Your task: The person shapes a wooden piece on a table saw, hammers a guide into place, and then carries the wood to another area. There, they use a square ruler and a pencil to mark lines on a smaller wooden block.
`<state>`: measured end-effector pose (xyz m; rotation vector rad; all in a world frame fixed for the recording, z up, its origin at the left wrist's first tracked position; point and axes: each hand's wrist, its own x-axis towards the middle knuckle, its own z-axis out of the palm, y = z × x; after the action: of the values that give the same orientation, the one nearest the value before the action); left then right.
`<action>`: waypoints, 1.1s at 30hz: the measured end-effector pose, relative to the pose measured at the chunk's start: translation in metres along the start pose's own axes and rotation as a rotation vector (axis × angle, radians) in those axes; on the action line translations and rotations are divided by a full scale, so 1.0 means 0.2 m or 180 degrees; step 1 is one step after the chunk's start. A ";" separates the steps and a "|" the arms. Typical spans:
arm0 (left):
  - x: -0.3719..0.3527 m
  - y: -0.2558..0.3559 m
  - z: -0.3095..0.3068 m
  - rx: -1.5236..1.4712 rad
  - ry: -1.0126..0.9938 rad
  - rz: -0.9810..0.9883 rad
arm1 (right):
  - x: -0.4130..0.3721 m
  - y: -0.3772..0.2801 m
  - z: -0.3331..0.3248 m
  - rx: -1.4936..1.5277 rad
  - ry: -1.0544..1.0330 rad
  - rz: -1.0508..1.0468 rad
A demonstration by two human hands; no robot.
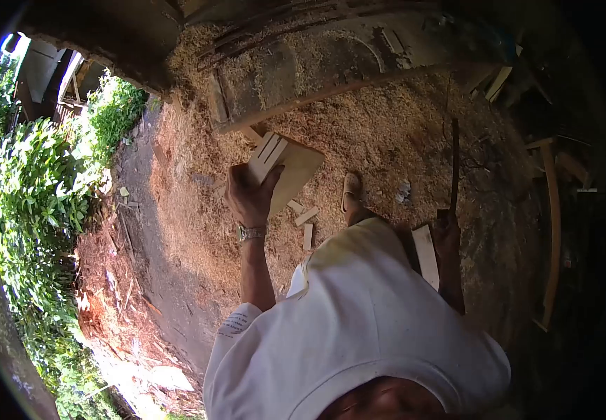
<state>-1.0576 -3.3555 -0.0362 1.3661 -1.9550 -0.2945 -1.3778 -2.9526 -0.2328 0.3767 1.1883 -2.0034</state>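
My left hand (pixel 248 196), with a watch on its wrist, grips a pale slotted wooden piece (pixel 268 155), thumb across its near face. Two or three narrow slots run along the piece's upper end. A wide flat board (pixel 297 175) shows just behind it, overlapping it in this view. On the other side, in shade, my right hand (pixel 447 234) is closed around the lower end of a long, thin, dark bar (pixel 455 164) that points away from me. Beside that hand, near my hip, is a pale wooden board (pixel 426 256).
Wood shavings (pixel 380 119) cover the ground. Small wood offcuts (pixel 308 215) lie near my foot (pixel 352 190). A long bench-like timber (pixel 303 105) stands ahead. To the right, a curved wooden strip (pixel 553 231) leans in shadow. Green plants (pixel 44 175) border the left.
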 end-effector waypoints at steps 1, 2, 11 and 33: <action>0.17 0.01 0.15 0.0071 -0.0009 0.0076 | 0.25 -0.06 0.14 -0.0107 0.0039 -0.0036; 0.34 0.04 0.30 -0.0005 0.0042 0.0239 | 0.46 -0.10 0.26 -0.0212 0.0116 -0.0048; 1.52 0.43 1.20 -0.0691 0.0042 0.0873 | 1.25 -0.61 2.03 -0.0681 -0.1021 -0.0410; 2.15 0.66 2.05 -0.2341 -0.1071 -0.0260 | 1.97 -0.56 3.09 -0.1911 -0.1683 0.0430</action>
<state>-1.5022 -3.7692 -0.0715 0.9375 -1.7617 -1.2121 -1.6470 -3.6251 -0.0705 -0.3457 1.2924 -1.4075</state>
